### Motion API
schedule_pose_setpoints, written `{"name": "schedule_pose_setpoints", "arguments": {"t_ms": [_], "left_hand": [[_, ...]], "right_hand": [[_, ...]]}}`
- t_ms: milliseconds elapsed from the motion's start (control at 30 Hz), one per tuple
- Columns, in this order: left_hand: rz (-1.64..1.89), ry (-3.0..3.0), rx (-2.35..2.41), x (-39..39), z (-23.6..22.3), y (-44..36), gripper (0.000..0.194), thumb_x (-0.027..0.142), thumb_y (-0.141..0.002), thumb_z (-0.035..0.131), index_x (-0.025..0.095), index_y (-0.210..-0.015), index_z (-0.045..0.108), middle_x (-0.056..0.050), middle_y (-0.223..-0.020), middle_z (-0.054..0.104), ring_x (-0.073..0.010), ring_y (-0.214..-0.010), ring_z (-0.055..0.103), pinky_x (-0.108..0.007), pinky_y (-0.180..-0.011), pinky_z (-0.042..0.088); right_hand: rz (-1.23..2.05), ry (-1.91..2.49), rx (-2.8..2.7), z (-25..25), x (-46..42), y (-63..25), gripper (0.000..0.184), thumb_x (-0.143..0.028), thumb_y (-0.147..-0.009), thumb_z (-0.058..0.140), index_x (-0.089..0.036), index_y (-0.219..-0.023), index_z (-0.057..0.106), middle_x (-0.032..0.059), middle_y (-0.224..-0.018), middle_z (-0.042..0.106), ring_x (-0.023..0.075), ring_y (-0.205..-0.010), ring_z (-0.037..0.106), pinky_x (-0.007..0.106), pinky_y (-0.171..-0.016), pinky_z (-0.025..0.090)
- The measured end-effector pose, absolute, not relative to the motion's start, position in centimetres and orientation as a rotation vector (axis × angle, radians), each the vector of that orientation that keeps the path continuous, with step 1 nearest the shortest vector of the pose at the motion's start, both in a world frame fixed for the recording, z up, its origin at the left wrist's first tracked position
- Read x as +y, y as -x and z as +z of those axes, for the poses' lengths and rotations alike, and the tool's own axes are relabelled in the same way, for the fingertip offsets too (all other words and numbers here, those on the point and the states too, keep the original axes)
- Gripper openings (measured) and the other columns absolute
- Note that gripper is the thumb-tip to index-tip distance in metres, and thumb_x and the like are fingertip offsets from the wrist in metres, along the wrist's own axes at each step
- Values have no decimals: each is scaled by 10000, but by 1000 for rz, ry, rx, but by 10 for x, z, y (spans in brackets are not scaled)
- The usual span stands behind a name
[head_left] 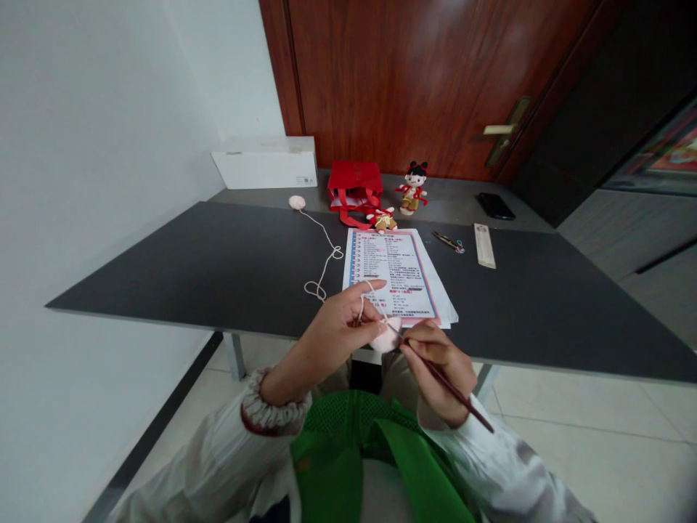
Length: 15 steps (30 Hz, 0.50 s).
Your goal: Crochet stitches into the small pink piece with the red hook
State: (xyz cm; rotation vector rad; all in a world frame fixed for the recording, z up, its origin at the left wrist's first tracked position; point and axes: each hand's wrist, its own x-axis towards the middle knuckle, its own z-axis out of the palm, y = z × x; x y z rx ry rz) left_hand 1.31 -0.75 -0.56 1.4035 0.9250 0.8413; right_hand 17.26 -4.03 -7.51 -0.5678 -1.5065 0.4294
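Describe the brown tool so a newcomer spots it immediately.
Start at the near edge of the dark table. There the right hand grips the brown tool, its tip at the pale piece in the left hand. Unlike that rounded piece, the tool is slim and straight.

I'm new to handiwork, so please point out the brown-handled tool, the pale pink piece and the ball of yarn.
Brown-handled tool [462, 398], head view: on its handle.
Pale pink piece [384, 341], head view: on its visible middle.
Ball of yarn [297, 203], head view: on its middle.

Rounded pale-pink crochet piece [388, 338] in left fingers [366, 335], brown hook [473, 410] aslant at right, pale yarn ball [297, 203] beyond.
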Motion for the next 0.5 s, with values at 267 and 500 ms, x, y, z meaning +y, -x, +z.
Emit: {"name": "schedule_pose_setpoints", "arguments": {"t_ms": [267, 500], "left_hand": [[851, -1250, 839, -8, -9, -15, 665, 147, -704, 673, 109, -1329, 448, 57, -678, 586, -110, -640, 537, -267, -668, 394], [888, -1132, 808, -11, -12, -14, 621, 163, -705, 695, 127, -1291, 492, 30, -728, 624, -118, -672, 560, -271, -685, 402]], "right_hand": [[793, 546, -1155, -78, -40, -164, 133, -133, -839, 627, -237, -807, 550, -9, -747, 603, 140, -653, 563, 278, -571, 462], [1302, 507, -857, -67, -34, -161, 202, -249, -790, 686, -219, -722, 498, -38, -671, 532, 90, -518, 462, 197, -447, 390]]}}
